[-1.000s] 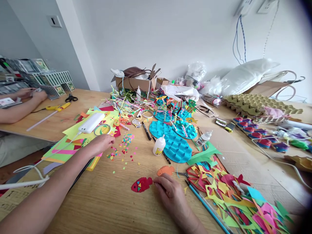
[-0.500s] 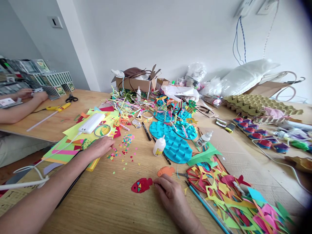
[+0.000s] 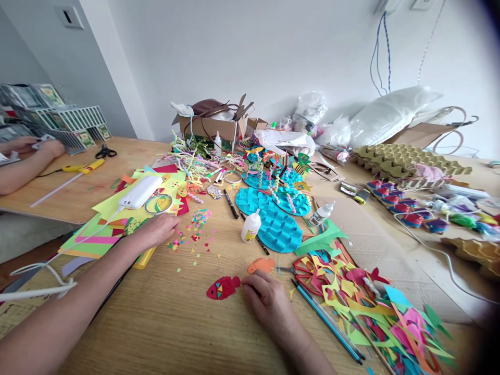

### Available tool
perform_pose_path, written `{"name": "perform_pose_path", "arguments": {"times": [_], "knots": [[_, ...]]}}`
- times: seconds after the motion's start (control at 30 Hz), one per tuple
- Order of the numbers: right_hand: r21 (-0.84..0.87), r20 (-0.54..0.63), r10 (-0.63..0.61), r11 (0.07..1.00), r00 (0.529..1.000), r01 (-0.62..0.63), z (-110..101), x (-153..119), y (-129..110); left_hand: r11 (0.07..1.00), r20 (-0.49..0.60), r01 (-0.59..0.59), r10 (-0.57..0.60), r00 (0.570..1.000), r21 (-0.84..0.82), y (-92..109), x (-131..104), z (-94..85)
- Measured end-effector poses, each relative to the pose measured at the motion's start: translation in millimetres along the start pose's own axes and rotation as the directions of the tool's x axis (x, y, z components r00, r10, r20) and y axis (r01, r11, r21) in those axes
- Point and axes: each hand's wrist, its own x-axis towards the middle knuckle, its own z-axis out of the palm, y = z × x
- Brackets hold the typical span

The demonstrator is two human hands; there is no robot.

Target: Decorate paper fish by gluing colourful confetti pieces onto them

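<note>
My left hand (image 3: pixel 161 229) rests at the left edge of a scatter of tiny coloured paper bits (image 3: pixel 200 219), fingers bent together. What its fingertips pinch, if anything, is hidden. On the wood in front of me lies a red paper fish (image 3: pixel 223 288) with small coloured triangles stuck on its body. Close by its tail is my right hand (image 3: pixel 267 299), thumb and fingers curled together; whether they hold anything is too small to tell. An orange paper fish (image 3: pixel 261 266) lies just beyond those knuckles. A white glue bottle (image 3: pixel 250 227) stands upright farther back.
Blue-painted egg-carton pieces (image 3: pixel 279 229) lie mid-table, near a second glue bottle (image 3: pixel 321 214). Paper scraps (image 3: pixel 363 302), red-handled scissors (image 3: pixel 307 276) and pencils (image 3: pixel 326 320) crowd the right. Coloured sheets under a white power bank (image 3: pixel 141 191) lie left. Another person's hand (image 3: pixel 52 148) works far left.
The whole view has shifted slightly, so things sit a little higher and farther left. Both hands keep nearly the same places beside the paper bits and the red fish.
</note>
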Motion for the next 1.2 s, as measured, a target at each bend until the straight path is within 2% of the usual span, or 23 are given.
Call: {"name": "perform_pose_path", "arguments": {"times": [0.43,0.6,0.8,0.93,1.2], "knots": [[0.008,0.028,0.007,1.0,1.0,-0.007,2.9,0.4,1.7,0.997,-0.01,0.073,-0.073,0.997,-0.039,9.2,0.5,-2.5],[0.0,0.024,0.009,1.0,1.0,-0.009,3.6,-0.9,3.1,0.998,-0.011,0.045,-0.046,0.999,-0.053,8.8,-1.4,-7.3],[-0.006,0.027,0.002,1.0,1.0,-0.002,4.6,-0.3,3.8,0.997,0.034,0.01,-0.007,0.999,-0.079,15.9,-16.4,-15.8],[-0.006,0.038,0.006,1.0,0.999,-0.005,4.0,-0.4,3.2,0.994,0.057,0.0,0.006,0.998,-0.111,21.4,-22.3,-12.9],[0.001,0.041,0.011,1.0,0.999,-0.011,2.6,-0.5,3.5,0.988,0.034,-0.028,0.034,0.999,-0.15,25.6,-21.8,-4.0]]}}
